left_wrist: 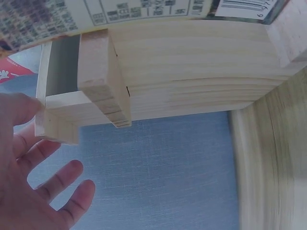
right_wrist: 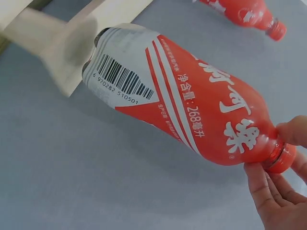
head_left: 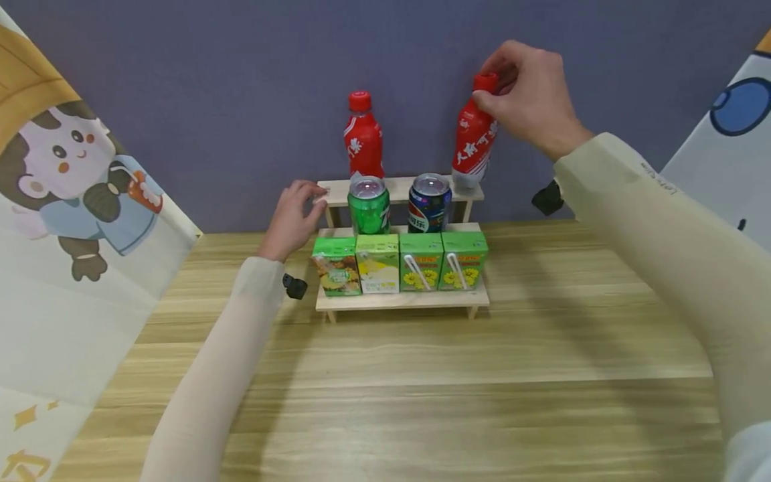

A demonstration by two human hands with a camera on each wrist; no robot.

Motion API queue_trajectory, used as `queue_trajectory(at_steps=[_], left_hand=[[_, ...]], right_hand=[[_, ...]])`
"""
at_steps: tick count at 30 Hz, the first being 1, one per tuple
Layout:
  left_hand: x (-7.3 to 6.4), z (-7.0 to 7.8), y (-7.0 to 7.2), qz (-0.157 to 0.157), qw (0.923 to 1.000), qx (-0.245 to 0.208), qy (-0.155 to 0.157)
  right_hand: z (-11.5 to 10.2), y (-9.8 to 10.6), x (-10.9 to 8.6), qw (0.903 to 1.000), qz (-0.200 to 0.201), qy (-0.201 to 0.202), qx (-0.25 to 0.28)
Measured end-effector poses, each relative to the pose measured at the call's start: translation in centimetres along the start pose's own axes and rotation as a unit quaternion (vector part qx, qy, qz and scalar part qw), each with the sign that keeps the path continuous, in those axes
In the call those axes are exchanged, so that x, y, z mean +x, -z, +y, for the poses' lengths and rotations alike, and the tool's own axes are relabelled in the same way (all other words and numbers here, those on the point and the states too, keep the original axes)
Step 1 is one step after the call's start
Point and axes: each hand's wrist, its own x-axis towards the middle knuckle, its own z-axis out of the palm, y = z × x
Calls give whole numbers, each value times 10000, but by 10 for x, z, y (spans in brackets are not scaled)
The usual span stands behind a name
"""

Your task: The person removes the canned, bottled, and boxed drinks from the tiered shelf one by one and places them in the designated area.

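My right hand (head_left: 539, 97) pinches the red cap and neck of a cola bottle (head_left: 472, 144) with a red label. The bottle leans, its base close over the right end of the top tier of a wooden step shelf (head_left: 399, 190); in the right wrist view the bottle's base (right_wrist: 108, 62) overlaps the shelf end. My left hand (head_left: 292, 219) grips the left end of that top tier, thumb (left_wrist: 21, 108) on one side and index finger behind, the other fingers spread loosely. A second red cola bottle (head_left: 364, 144) stands upright on the top tier, left of the held one.
On the shelf's middle step stand a green soda can (head_left: 370, 213) and a dark blue Pepsi can (head_left: 429, 209). Several juice boxes (head_left: 377, 268) line the lowest step. Behind the shelf rises a grey-blue wall (head_left: 259, 100); a wooden table (head_left: 385, 402) lies beneath.
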Motion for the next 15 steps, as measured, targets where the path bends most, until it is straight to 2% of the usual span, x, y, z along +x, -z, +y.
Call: queue_trajectory(at_steps=[6, 15], left_hand=[[0, 1, 0, -4, 10000, -12, 20], [0, 2, -1, 15, 10000, -29, 18]], right_hand=[[23, 17, -8, 9997, 18, -188, -132], [59, 30, -21, 9981, -277, -482, -269]])
